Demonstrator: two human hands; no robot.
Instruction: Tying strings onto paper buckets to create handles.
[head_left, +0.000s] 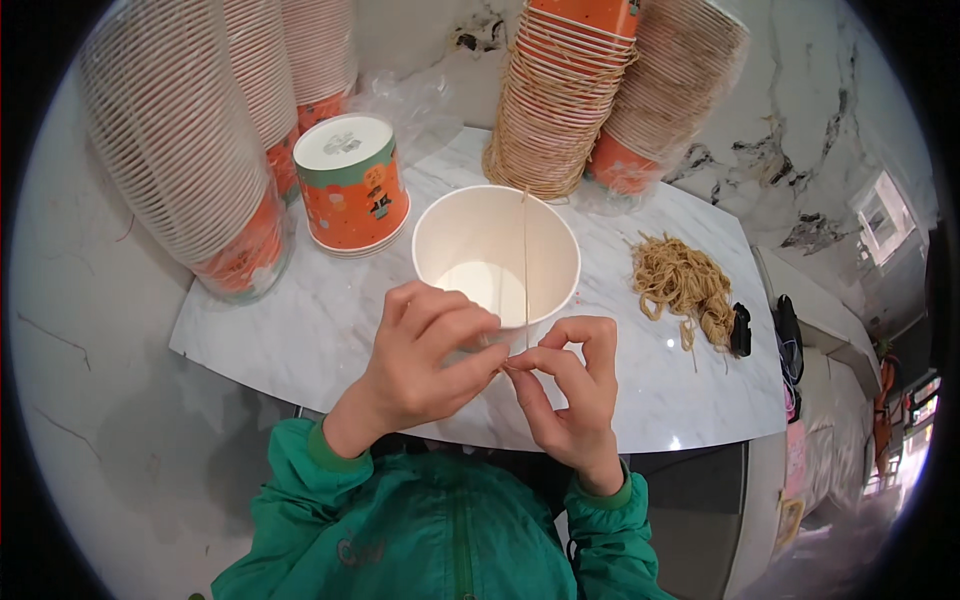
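Observation:
Upright in front of me stands a white paper bucket (462, 235), its inside bare. A thin tan string (526, 250) runs across its mouth from the far rim to the near rim. My left hand (425, 350) rests against the bucket's near left side, with thumb and finger pinching the string just below the near rim. My right hand (575, 385) pinches the string at the same spot, thumb and forefinger together. The fingertips of both hands nearly touch. A knot, if there is one, is too small to make out.
An upturned orange and green bucket (350, 190) stands back left. Tall wrapped bucket stacks (180, 140) rise at the left. A string-wound stack (555, 100) and another wrapped stack (665, 90) stand behind. Loose tan string (685, 285) lies right, beside a small black object (740, 330).

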